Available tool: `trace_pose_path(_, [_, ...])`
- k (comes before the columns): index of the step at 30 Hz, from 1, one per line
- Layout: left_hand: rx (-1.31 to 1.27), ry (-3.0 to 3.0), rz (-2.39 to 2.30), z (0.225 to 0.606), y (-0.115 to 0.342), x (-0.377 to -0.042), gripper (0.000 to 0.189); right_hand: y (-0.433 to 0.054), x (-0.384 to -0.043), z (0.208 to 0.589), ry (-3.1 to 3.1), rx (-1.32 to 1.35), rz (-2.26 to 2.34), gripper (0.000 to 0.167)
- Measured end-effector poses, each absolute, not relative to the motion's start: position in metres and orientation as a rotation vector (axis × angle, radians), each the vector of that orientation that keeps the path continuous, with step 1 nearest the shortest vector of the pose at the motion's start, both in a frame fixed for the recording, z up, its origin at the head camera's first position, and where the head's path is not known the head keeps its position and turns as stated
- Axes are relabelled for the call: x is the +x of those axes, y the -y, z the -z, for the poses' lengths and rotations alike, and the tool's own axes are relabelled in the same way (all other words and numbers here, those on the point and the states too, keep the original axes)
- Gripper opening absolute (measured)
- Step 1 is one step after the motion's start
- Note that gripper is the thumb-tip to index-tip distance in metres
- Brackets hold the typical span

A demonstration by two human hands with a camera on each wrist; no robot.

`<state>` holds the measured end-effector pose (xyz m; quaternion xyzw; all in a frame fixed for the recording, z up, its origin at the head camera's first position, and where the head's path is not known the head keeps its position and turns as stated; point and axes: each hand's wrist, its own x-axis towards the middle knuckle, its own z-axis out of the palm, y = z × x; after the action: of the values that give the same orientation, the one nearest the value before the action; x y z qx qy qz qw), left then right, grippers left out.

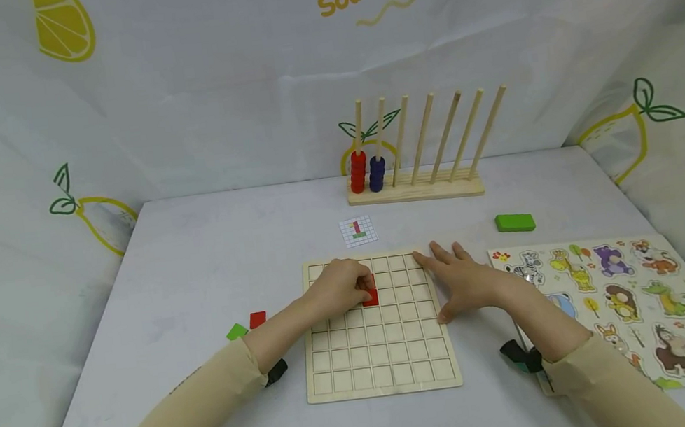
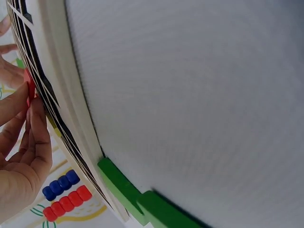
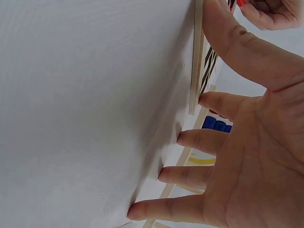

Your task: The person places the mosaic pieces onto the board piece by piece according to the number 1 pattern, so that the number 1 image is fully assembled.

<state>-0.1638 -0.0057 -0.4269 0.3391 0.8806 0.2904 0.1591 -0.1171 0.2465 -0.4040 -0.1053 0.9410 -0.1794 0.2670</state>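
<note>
My left hand (image 1: 338, 288) reaches over the upper middle of a wooden grid board (image 1: 392, 375). Its thumb and fingertips pinch a red square tile (image 2: 29, 86), close against the board's surface. In the head view, red tile (image 1: 371, 299) shows right at those fingertips, with a bit more red just above. A yellow piece (image 2: 52, 124) on the board is visible in the left wrist view. My right hand (image 1: 461, 281) lies with fingers spread at the board's right edge; in the right wrist view, thumb and index fingertip touch the edge, other fingertips meet the table.
Left of the board lie a red tile (image 1: 257, 320) and a green tile (image 1: 237, 331). Beyond it are a small pattern card (image 1: 358, 231) and a peg stand (image 1: 416, 192) with red and blue beads. To the right are a green block (image 1: 515, 223) and an animal puzzle (image 1: 637, 292).
</note>
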Motion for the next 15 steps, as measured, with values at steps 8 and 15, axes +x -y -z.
trace_pose_path(8, [0.994, -2.529, -0.819, 0.4256, 0.0063, -0.1636, 0.004, -0.2465, -0.1168, 0.4040, -2.547, -0.301, 0.476, 0.111])
trace_pose_path(15, [0.990, -2.551, -0.773, 0.4254, 0.0058, -0.1624, 0.005, -0.2465, -0.1163, 0.4037, -2.546, -0.304, 0.480, 0.110])
